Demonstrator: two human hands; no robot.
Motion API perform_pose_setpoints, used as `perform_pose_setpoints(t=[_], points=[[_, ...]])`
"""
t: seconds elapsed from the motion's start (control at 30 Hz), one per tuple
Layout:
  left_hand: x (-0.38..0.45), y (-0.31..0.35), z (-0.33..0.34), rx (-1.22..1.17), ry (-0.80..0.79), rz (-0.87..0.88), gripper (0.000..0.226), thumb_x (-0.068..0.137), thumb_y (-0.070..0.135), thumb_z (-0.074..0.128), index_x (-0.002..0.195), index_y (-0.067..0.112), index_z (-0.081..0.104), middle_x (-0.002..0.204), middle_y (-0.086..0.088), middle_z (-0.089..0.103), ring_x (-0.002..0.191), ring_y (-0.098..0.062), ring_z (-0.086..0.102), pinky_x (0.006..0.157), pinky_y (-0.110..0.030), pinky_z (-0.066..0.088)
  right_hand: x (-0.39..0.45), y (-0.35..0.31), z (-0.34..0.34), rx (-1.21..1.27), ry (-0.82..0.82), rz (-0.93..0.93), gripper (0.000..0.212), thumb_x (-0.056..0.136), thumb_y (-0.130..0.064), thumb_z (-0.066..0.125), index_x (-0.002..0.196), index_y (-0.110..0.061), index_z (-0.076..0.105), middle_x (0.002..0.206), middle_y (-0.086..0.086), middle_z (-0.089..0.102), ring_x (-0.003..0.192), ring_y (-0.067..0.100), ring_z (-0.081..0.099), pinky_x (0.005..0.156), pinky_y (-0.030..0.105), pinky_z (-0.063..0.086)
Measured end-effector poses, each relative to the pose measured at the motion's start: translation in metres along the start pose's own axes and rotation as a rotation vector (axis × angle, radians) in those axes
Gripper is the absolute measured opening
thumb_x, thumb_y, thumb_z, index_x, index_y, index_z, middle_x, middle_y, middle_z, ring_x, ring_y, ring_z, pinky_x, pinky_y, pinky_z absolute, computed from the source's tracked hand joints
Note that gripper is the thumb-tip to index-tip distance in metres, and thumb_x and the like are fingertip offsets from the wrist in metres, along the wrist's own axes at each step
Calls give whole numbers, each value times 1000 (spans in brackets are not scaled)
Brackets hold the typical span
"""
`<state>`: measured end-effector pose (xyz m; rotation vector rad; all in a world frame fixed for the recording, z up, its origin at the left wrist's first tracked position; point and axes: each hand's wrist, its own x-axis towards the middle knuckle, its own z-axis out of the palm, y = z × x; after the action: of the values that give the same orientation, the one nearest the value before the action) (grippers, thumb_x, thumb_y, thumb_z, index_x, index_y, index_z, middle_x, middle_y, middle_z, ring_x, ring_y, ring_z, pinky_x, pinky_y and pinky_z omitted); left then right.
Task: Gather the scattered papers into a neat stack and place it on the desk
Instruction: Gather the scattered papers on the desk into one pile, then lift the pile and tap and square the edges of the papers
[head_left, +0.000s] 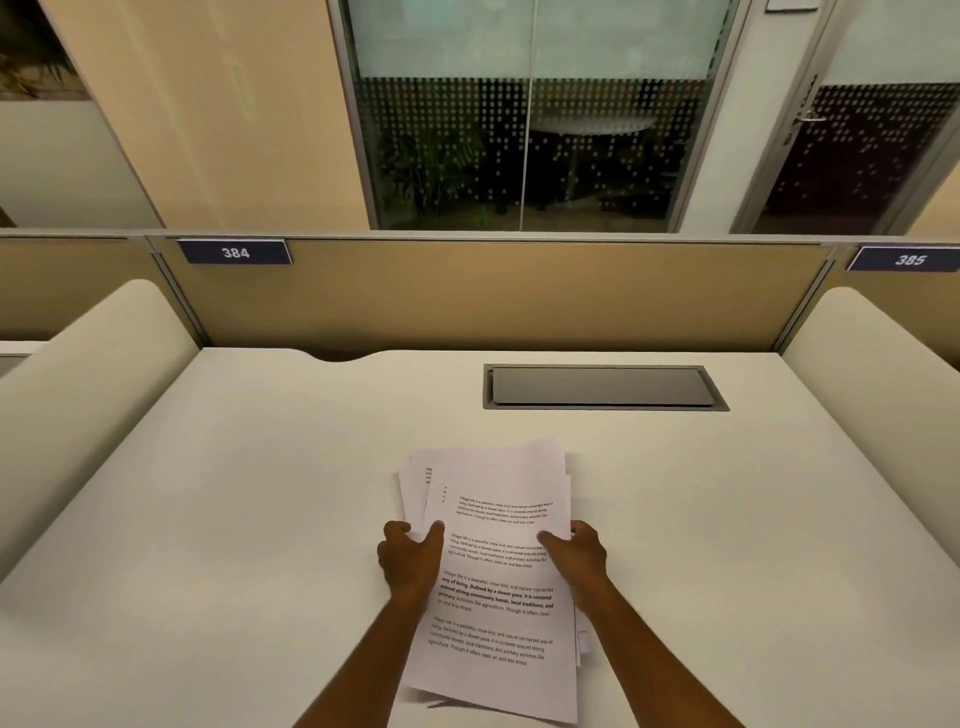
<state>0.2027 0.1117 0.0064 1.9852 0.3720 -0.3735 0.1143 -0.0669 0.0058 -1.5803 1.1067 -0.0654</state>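
— What have you got hold of?

— My left hand and right hand each pinch a side edge of the printed papers, thumbs on top. The pile sits between them, low over the desk; whether it rests on it, I can't tell.

— What might go wrong?

— Beyond my fingers the sheets fan out, corners showing past the top page. If I squeeze unevenly, I'd guess the lower ones slide out or buckle.
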Motion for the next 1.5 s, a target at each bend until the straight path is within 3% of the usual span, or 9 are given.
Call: perform_pose_setpoints(t=[0.13, 0.27, 0.33, 0.47, 0.73, 0.87, 1.03, 1.23, 1.5], points=[[0, 6, -1, -137, -91, -48, 70, 83, 21, 72, 137, 8, 30, 129, -20, 52, 96, -29, 54, 80, -37, 48, 1, 1, 1, 19, -32, 12, 41, 83, -24, 69, 121, -12, 57, 118, 7, 67, 91, 20, 61, 77, 28, 49], [7, 6, -1, -189, -150, -139, 86, 80, 13, 77, 144, 6, 20, 133, -21, 48, 116, -40, 55, 91, -45, 50, 2, 5, -1, 28, -52, 2, 43, 82, -23, 71, 121, -12, 58, 118, 7, 67, 92, 21, 62, 76, 28, 48], [16, 0, -1, -208, -142, -173, 78, 77, 8, 78, 139, 2, 32, 129, -18, 51, 113, -41, 57, 90, -45, 51, 4, 7, -1, 28, -56, 0, 45, 82, -23, 71, 123, -12, 57, 119, 7, 67, 94, 21, 62, 79, 29, 50], [28, -7, -4, -175, -183, -142, 34, 74, -2, 72, 108, -2, 66, 108, -22, 70, 87, -39, 69, 82, -49, 58, 8, 13, -1, 9, -63, -9, 49, 82, -20, 71, 127, -12, 54, 122, 8, 66, 98, 23, 63, 85, 31, 52], [35, -8, 0, -117, -348, 63, 42, 82, -5, 57, 120, 14, 55, 116, -15, 66, 98, -40, 66, 83, -57, 56, 9, 16, -4, -35, -86, -51, 54, 80, -17, 73, 129, -13, 51, 123, 7, 64, 98, 21, 61, 84, 29, 52], [27, 3, -6, -144, -411, 211, 41, 86, -4, 59, 124, 14, 54, 113, -12, 66, 94, -34, 69, 75, -46, 61, 11, 18, -13, 30, -85, -72, 54, 80, -17, 75, 127, -15, 50, 121, 5, 64, 104, 24, 64, 92, 38, 55], [23, 21, -8, -182, -498, 278, 38, 88, 1, 61, 122, 16, 55, 112, -11, 68, 90, -31, 71, 70, -45, 62, 20, 12, -37, 236, -77, -105, 56, 78, -13, 78, 125, -18, 48, 123, 6, 63, 107, 24, 63, 96, 42, 52], [17, 56, -5, -253, -550, 372, 35, 86, 8, 66, 116, 23, 56, 111, -7, 69, 90, -30, 73, 73, -51, 61, 19, -26, -65, 347, -93, -225, 50, 79, -7, 76, 122, -15, 52, 117, 7, 65, 99, 22, 67, 80, 38, 59], [4, 104, 2, -296, -548, 578, 39, 79, 28, 67, 116, 21, 58, 104, -5, 71, 89, -25, 73, 70, -39, 62, 3, -77, -70, 321, 97, -458, 40, 85, -19, 71, 118, -17, 50, 108, 2, 64, 86, 17, 68, 64, 28, 60]])
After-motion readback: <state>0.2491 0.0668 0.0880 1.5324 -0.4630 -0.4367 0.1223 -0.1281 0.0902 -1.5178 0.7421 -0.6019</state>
